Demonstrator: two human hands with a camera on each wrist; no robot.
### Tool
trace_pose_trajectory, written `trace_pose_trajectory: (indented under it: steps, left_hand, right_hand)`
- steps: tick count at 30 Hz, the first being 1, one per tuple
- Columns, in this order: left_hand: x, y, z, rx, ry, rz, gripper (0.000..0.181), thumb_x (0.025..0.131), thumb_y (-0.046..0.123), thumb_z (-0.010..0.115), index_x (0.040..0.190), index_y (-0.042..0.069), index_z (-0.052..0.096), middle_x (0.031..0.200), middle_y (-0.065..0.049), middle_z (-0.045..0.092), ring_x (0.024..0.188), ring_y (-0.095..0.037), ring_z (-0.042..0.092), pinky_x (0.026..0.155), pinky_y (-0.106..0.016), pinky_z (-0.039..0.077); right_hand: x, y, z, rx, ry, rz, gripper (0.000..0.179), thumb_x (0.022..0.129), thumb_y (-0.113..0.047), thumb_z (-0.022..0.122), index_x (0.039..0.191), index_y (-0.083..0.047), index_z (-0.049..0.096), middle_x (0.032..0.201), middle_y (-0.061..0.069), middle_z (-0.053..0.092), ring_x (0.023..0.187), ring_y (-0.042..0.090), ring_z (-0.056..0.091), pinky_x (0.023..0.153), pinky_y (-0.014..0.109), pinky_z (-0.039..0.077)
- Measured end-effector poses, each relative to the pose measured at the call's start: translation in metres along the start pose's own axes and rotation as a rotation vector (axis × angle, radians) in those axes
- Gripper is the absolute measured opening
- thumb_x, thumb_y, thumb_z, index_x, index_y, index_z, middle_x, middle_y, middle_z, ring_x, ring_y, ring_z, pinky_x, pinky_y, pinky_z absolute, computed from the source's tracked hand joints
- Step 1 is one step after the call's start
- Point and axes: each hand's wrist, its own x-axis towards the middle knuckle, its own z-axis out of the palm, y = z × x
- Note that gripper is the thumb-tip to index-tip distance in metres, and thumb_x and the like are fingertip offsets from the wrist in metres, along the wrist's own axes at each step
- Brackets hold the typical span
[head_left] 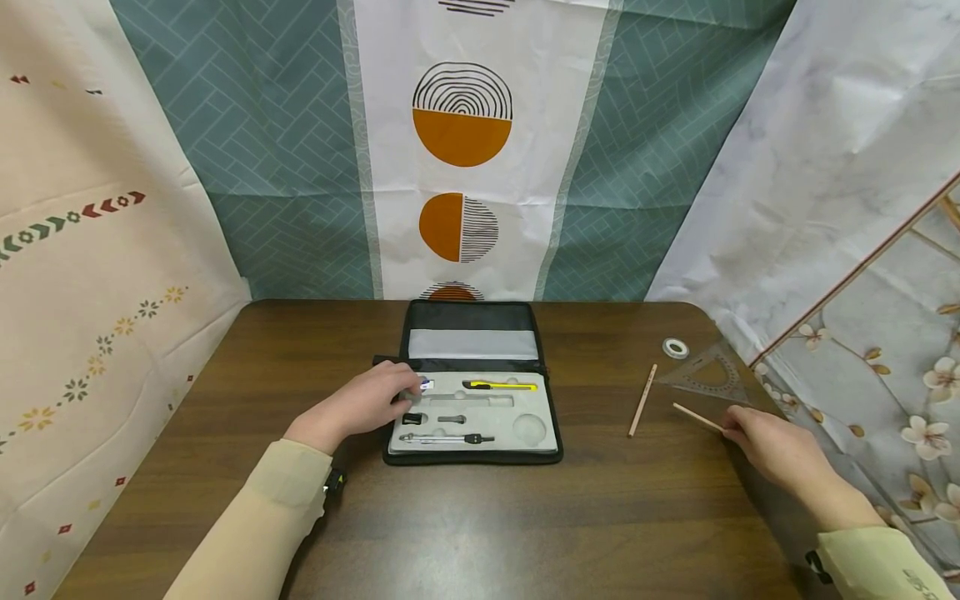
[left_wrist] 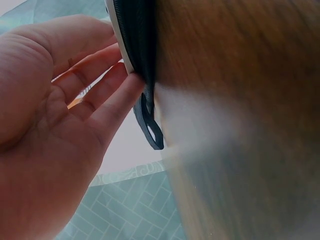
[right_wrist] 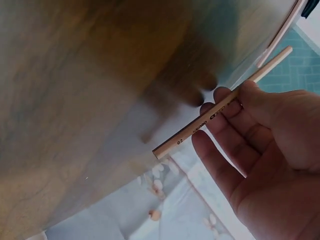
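Observation:
A black zip case lies unfolded on the table, with a pale moulded tray in its lower half. At its left edge is my left hand, fingers fairly straight, touching the case beside a small white and blue eraser. In the left wrist view some of the fingertips are hidden behind the case's edge. My right hand pinches a bare wooden pencil between thumb and fingers, low over the table's right side. Another wooden pencil lies to its left.
The tray holds a yellow utility knife, a black sharpener, a small grey piece and a compass. A clear set square and a white tape roll lie at the right. Curtains surround the wooden table.

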Motion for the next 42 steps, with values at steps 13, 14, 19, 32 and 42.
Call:
trace_pose_trajectory:
  steps: [13, 14, 19, 32, 42]
  left_hand:
    - [0.0, -0.001, -0.001, 0.005, 0.001, -0.004, 0.018, 0.102, 0.002, 0.078, 0.117, 0.013, 0.077, 0.124, -0.002, 0.072, 0.111, -0.023, 0.062, 0.096, -0.045, 0.058]
    - [0.0, -0.002, -0.001, 0.004, 0.001, -0.004, 0.018, 0.102, 0.002, 0.078, 0.117, 0.013, 0.077, 0.124, -0.002, 0.072, 0.111, -0.023, 0.062, 0.096, -0.045, 0.058]
    - [-0.001, -0.002, -0.002, 0.006, 0.003, -0.004, 0.018, 0.102, 0.002, 0.078, 0.116, 0.013, 0.078, 0.123, -0.002, 0.072, 0.111, -0.023, 0.062, 0.096, -0.045, 0.058]
    - [-0.001, 0.0, -0.001, 0.015, 0.0, 0.009, 0.018, 0.102, 0.002, 0.077, 0.118, 0.01, 0.077, 0.124, -0.004, 0.072, 0.114, -0.025, 0.063, 0.099, -0.047, 0.057]
    - [-0.001, -0.001, 0.0, 0.001, -0.001, 0.004, 0.02, 0.102, 0.002, 0.077, 0.12, 0.01, 0.078, 0.126, -0.005, 0.073, 0.114, -0.025, 0.063, 0.1, -0.047, 0.057]
  right_hand:
    - [0.014, -0.023, -0.003, -0.011, 0.119, -0.098, 0.025, 0.093, -0.004, 0.085, 0.094, -0.017, 0.065, 0.079, -0.011, 0.059, 0.064, 0.005, 0.048, 0.054, 0.037, 0.042]
    - [0.016, -0.027, -0.004, -0.01, 0.125, -0.106, 0.024, 0.093, -0.004, 0.086, 0.095, -0.017, 0.066, 0.081, -0.011, 0.061, 0.064, 0.005, 0.05, 0.054, 0.037, 0.043]
    - [0.027, -0.048, -0.01, -0.005, 0.151, -0.136, 0.022, 0.093, -0.006, 0.087, 0.098, -0.017, 0.068, 0.084, -0.011, 0.065, 0.066, 0.005, 0.055, 0.054, 0.036, 0.045]
    - [0.064, -0.103, -0.009, 0.051, 0.134, -0.195, 0.019, 0.096, -0.009, 0.085, 0.099, -0.019, 0.069, 0.09, -0.008, 0.068, 0.079, 0.017, 0.069, 0.061, 0.045, 0.054]
    - [0.082, -0.133, -0.004, 0.049, 0.123, -0.261, 0.019, 0.097, -0.007, 0.084, 0.099, -0.019, 0.069, 0.089, -0.012, 0.062, 0.075, 0.008, 0.06, 0.06, 0.037, 0.051]
